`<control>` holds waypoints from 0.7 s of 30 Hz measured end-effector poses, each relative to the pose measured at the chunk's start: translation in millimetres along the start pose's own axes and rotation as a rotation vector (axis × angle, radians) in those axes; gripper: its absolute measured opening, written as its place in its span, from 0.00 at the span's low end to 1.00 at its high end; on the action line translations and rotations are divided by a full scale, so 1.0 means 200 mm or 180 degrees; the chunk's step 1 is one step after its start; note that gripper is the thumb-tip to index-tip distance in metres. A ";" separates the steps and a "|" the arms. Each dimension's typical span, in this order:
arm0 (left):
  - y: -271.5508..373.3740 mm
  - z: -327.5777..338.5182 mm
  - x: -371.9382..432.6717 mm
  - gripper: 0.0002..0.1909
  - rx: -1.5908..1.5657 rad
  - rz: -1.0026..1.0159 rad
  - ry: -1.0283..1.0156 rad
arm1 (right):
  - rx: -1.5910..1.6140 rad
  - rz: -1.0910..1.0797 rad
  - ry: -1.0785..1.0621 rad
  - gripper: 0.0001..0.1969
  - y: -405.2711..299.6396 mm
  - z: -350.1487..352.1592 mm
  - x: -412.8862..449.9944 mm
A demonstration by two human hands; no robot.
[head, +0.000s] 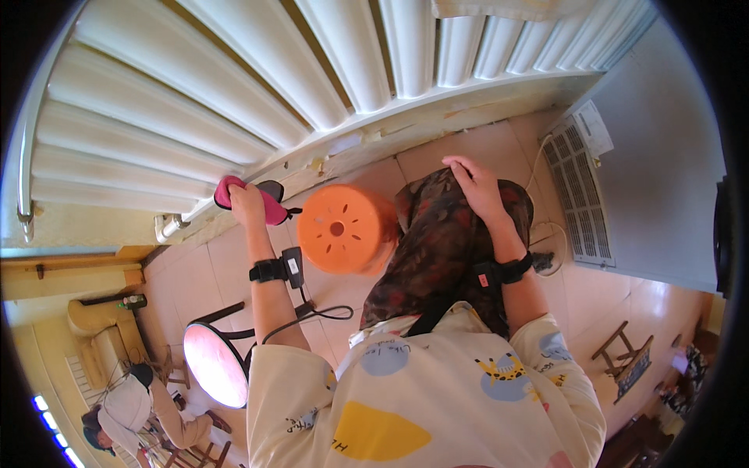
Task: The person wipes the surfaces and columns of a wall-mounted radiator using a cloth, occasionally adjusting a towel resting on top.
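My left hand [247,203] grips a pink fabric item with black trim [275,208], perhaps a mitt or pad, at the lower edge of the white radiator [304,131]. A dark grey oval part [271,189] shows just past my fingers, and a short black strap sticks out on the right. Close by stands an orange plastic stool [337,229] with slots in its round top. My right hand [477,186] holds nothing and lies over the knee of my dark patterned trousers [433,234].
A grey appliance with a vent grille [585,193] and a white cord stands at right. Behind my left arm is a round-topped stool [215,365]. A seated person [131,409] and a tan sofa [96,327] are at lower left. A small wooden stool [626,362] stands at lower right.
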State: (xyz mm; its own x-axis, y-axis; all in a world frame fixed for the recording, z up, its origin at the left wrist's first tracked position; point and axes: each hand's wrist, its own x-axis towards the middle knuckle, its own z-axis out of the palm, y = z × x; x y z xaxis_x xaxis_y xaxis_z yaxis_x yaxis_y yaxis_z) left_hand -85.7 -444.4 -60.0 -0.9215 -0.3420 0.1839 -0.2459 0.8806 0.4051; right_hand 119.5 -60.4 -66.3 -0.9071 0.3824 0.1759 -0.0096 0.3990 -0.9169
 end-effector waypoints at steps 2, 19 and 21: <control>0.06 0.04 -0.07 0.16 -0.0157 0.0387 -0.0162 | -0.0016 -0.0022 0.0045 0.11 0.01 0.00 0.00; 0.67 0.06 -0.47 0.09 0.0571 0.1802 -0.0456 | -0.0182 -0.0073 0.0118 0.11 0.03 -0.03 -0.01; 0.76 0.08 -0.49 0.08 0.0498 0.2309 -0.0408 | -0.0114 -0.0156 0.0065 0.11 0.03 -0.01 -0.01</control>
State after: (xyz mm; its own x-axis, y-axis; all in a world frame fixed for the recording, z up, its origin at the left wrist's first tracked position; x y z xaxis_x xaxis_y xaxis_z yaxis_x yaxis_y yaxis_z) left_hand -37.3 -271.4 -31.8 -0.8940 0.3741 0.2465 0.4052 0.9100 0.0882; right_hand 121.7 -56.9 -71.3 -0.8971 0.3785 0.2278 -0.0383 0.4470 -0.8937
